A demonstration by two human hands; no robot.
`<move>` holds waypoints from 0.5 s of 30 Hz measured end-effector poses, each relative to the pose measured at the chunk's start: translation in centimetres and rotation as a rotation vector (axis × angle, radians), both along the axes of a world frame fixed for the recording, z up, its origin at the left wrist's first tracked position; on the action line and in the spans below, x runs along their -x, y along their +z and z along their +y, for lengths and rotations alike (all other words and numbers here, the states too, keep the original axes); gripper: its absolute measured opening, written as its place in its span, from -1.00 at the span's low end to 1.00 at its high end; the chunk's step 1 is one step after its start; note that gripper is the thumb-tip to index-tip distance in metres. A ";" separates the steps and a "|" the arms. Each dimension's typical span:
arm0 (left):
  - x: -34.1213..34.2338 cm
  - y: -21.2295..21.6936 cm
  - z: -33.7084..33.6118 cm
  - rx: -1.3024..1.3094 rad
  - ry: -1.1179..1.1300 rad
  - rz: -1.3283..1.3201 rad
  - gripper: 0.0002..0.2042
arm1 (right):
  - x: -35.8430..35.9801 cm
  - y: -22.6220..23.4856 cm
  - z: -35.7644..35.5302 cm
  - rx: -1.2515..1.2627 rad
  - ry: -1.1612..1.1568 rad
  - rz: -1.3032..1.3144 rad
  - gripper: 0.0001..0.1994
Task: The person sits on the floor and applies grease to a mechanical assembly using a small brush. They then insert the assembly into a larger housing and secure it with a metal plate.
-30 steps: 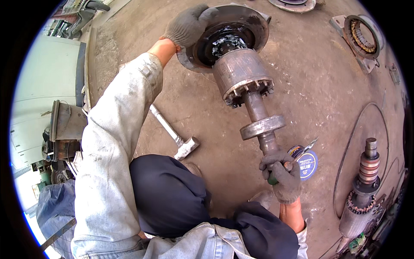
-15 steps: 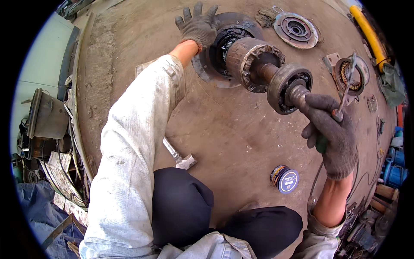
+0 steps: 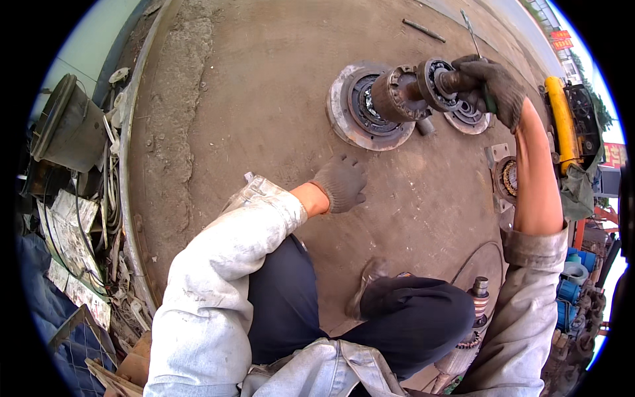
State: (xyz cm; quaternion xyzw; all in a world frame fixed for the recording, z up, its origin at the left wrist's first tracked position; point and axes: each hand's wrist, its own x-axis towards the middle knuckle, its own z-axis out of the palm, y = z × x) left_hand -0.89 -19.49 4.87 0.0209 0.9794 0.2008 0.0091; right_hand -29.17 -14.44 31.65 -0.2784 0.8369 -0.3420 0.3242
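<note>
Nearest you, at the bottom of the frame, your knees in dark trousers fold over the dusty concrete floor, with one shoe planted at lower centre. Just right of that knee, at the lower right, a rotor with a ribbed shaft end lies on the floor.

Your left hand, in a grey work glove, hangs at the centre of the frame with the fingers loosely spread and nothing in its grasp, just above the floor; whether it touches the floor can't be told.

Farther up, in the upper right, your right hand, gloved too, is wrapped tight around the end of the axle shaft. That shaft carries a bearing collar and a rusty hub, and it leans from your grip down to the round brake drum lying on the floor in the upper middle. A smaller round disc lies just behind the shaft, partly hidden by your hand. At the right edge is a yellow bar; along the left edge, scrap and cables are piled.
</note>
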 end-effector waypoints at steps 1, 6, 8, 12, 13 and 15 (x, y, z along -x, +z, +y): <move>-1.2 0.0 -0.6 0.033 -0.110 -0.073 -0.65 | 0.4 -1.1 -2.1 0.019 -0.012 -0.022 -0.62; -5.9 -8.6 -6.8 -0.174 -0.054 -0.006 -0.67 | 5.9 -7.4 -11.3 -0.133 0.182 0.090 -0.62; -7.4 -11.0 -8.2 -0.364 0.114 0.028 -0.67 | 6.8 -5.7 -10.7 -0.193 0.256 0.229 -0.60; -14.6 -14.3 -9.1 -0.546 0.523 -0.100 -0.63 | 9.3 -10.0 -10.5 -0.099 0.396 0.296 -0.47; -16.5 -14.4 -8.2 -0.508 0.599 -0.144 -0.62 | 9.8 -11.5 -10.5 -0.070 0.382 0.273 -0.46; -17.2 -16.3 -5.7 -0.402 0.620 -0.168 -0.58 | 11.2 -12.3 -9.7 -0.059 0.333 0.290 -0.43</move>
